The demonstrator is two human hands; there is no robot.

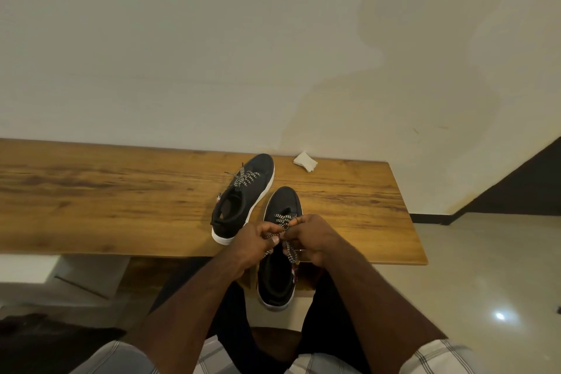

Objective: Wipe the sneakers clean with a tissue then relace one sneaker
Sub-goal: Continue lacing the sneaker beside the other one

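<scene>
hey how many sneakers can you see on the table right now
2. One sneaker lies laced on the table, left of the other. The second sneaker sits nearer, its heel overhanging the front edge, with both hands on its laces.

This looks like a plain room in a home. A long wood-grain tabletop (pixel 121 191) stands against a bare off-white painted wall (pixel 212 39) that shows faint yellowish stains toward the right. Glossy pale floor tiles (pixel 485 282) at the near right reflect a ceiling light, and a dark skirting strip (pixel 431 217) runs along the wall's foot at the far right.
</scene>
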